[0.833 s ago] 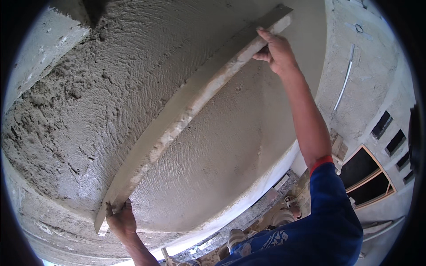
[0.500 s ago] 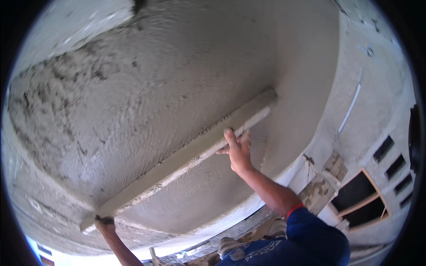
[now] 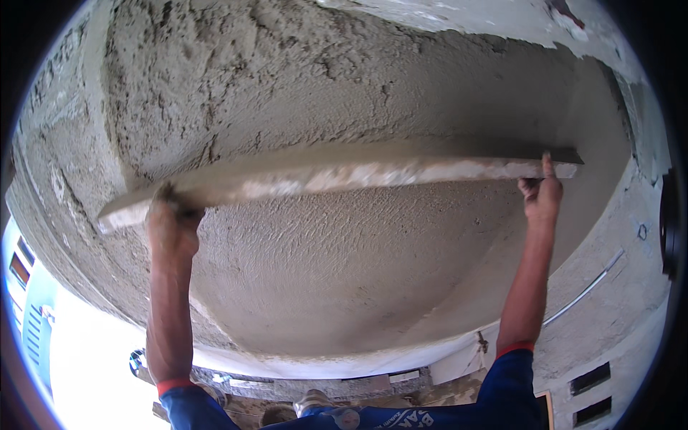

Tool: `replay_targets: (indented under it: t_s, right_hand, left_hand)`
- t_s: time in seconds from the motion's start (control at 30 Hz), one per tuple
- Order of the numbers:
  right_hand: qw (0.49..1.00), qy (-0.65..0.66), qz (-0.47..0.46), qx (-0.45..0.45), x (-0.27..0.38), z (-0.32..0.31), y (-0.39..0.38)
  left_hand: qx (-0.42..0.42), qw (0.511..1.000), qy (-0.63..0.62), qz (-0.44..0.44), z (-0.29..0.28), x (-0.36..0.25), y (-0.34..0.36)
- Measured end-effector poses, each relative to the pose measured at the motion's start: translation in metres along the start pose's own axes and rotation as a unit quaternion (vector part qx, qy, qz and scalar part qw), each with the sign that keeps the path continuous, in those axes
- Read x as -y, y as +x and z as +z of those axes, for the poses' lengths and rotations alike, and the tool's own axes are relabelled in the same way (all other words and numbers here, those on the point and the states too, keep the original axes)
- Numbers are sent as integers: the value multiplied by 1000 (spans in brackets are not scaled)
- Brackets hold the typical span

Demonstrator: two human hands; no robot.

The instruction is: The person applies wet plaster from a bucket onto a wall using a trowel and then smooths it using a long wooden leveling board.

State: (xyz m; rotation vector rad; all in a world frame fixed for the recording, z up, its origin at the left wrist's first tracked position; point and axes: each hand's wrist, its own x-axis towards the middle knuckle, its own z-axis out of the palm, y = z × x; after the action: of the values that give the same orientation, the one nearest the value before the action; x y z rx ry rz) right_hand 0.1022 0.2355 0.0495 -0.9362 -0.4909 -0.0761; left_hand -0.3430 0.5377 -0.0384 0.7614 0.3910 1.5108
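A long, mortar-smeared straightedge [image 3: 344, 175] lies nearly level across a wall of wet grey plaster [image 3: 344, 251]. Near its left end my left hand [image 3: 172, 222] grips the lower edge, fingers wrapped round it and partly hidden. My right hand [image 3: 542, 193] holds it close to the right end, one finger raised over its face and the others curled under the edge. Above the bar the plaster [image 3: 244, 86] is rough and pitted; below it the surface is smoother, with fine ripples.
A pale, broken-edged ledge [image 3: 459, 14] runs along the top. On the right wall are a thin light conduit [image 3: 584, 287] and dark rectangular openings [image 3: 591, 378]. Below, my shoe [image 3: 310, 401] shows above planks and rubble. Bright daylight comes in at lower left.
The straightedge has swung from a steep slant to nearly level and sits higher on the wall. Both hands have risen with it, the right one now nearer its end. The view has shifted too.
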Motion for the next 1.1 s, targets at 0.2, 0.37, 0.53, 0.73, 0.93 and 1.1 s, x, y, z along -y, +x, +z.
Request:
replay_targets:
  t_s: [0.2,0.37,0.53,0.73,0.93,1.1]
  right_hand:
    - [1000,13,2,26,19,-16,43]
    - [996,-57,-63,-25,-1,11,18]
    - [967,-205,-150,-3,2,-10,1]
    - [607,-698,-376,53,32,-48,22]
    - [487,-684,-539,67,15,-68,43]
    - [585,-652,-457,151,-33,-73,-4]
  left_hand:
    - [5,1000,-5,26,30,3,1]
    - [9,1000,5,2,31,-5,-2]
    - [-86,996,-5,-29,35,4,4]
    - [-21,1000,-18,12,24,4,4]
    - [-18,1000,14,9,9,7,13]
    - [-56,995,49,60,-34,9,30]
